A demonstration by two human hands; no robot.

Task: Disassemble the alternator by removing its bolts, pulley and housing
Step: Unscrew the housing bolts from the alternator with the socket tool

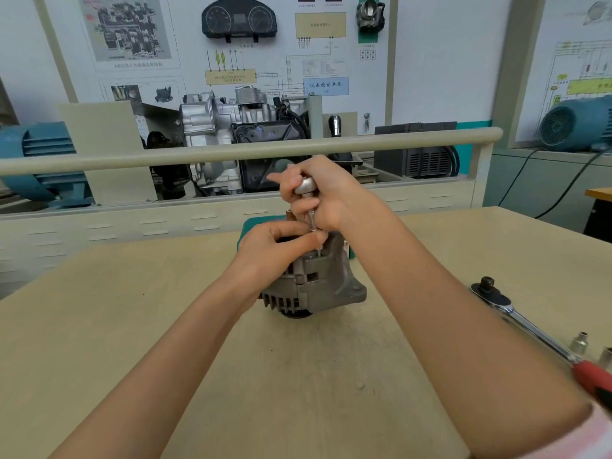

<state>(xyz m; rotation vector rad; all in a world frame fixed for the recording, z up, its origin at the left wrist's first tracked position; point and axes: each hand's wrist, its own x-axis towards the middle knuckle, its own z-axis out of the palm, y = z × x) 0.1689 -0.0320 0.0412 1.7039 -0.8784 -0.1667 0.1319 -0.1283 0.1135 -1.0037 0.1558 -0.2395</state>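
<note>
An alternator [311, 286] stands mid-counter [132, 326] as the right hand [326, 193] grips a metal-knobbed driver [306, 187] upright over its top, the left hand [275, 250] pinching the shaft's lower end, a ratchet wrench [530, 329] to the alternator's right.

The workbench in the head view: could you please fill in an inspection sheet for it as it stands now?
Surface: beige table, a few small specks in front of the alternator.
Job's things: alternator standing on the table; a slim driver tool set upright on its top.
Clutter: ratchet wrench with red handle and two loose sockets at the right edge; a green tray behind the alternator.
Hands: right hand grips the driver's knob; left hand holds the alternator's top, its fingers at the shaft.
Cables: black cables on the far bench at right.
Surroundings: training boards, an engine display, blue motors.
</note>
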